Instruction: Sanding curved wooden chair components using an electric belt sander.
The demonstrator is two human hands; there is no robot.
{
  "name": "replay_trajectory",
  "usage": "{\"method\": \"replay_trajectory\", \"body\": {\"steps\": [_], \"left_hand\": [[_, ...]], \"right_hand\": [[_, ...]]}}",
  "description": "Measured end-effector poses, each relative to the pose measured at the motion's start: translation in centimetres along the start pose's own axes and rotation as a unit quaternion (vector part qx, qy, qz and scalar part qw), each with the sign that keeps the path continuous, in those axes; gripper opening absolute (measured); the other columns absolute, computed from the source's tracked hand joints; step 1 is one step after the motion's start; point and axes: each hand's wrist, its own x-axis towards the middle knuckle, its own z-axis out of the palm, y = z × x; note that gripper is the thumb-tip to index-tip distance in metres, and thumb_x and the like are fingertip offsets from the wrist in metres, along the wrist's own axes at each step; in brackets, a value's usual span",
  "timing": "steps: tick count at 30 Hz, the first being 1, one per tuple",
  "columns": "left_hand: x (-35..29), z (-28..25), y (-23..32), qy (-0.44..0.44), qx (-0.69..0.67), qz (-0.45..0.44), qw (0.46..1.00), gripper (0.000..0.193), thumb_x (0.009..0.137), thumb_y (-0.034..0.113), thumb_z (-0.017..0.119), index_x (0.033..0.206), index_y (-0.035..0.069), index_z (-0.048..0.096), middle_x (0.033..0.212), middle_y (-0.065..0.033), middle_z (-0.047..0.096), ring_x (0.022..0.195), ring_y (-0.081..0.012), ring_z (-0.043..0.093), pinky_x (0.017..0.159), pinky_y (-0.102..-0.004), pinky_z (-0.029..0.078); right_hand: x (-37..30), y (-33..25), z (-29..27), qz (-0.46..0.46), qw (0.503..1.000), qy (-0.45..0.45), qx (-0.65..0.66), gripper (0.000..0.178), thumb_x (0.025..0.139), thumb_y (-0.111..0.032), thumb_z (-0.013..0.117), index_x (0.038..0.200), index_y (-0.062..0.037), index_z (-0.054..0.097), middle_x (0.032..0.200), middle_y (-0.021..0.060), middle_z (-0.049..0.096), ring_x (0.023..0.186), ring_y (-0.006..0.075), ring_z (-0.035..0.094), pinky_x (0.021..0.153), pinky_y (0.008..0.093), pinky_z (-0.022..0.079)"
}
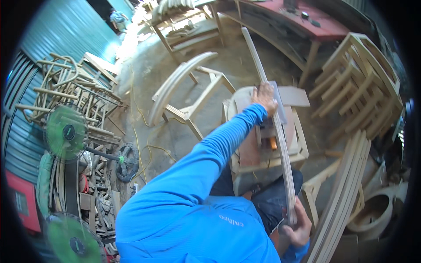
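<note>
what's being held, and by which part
A long wooden strip: the right hand holds its near end; the left hand covers it farther along.

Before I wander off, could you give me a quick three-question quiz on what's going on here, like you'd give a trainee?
1. Which hand is at the lower end, as pictured, of the long wooden strip?
2. What colour is the tabletop at the upper right? A: green; B: red; C: white.
3. True or false: two fans are on the left side of the picture.

Key:
1. The right hand; the left hand is farther up the strip.
2. B.
3. True.
</note>
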Motion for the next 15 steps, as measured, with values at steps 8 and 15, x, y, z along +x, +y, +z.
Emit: {"method": "replay_trajectory", "body": {"steps": [8,15], "left_hand": [[-1.7,-1.3,0.8,0.005,-0.036,-0.004,0.999,0.081,0.097,0.044,0.043,0.162,0.003,0.020,0.173,-0.0157,0.005,0.160,-0.0315,-0.003,0.127,-0.0551,-0.001],[-1.7,-3.0,-0.2,-0.031,0.021,0.018,0.999,0.084,0.097,0.046,0.044,0.163,0.003,0.018,0.173,-0.0160,0.005,0.160,-0.0314,-0.004,0.127,-0.0557,0.000]], "right_hand": [[3.9,-4.0,4.3,0.103,0.867,0.143,-0.466,0.074,0.081,-0.014,0.080,0.148,-0.0052,0.049,0.121,0.0256,0.067,0.098,0.0377,0.072,0.082,0.0426,0.057],[-2.2,-5.2,2.2,0.116,0.815,0.088,-0.560,0.075,0.079,-0.007,0.076,0.149,-0.0117,0.050,0.107,0.0245,0.071,0.092,0.0447,0.069,0.080,0.0476,0.056]]}}
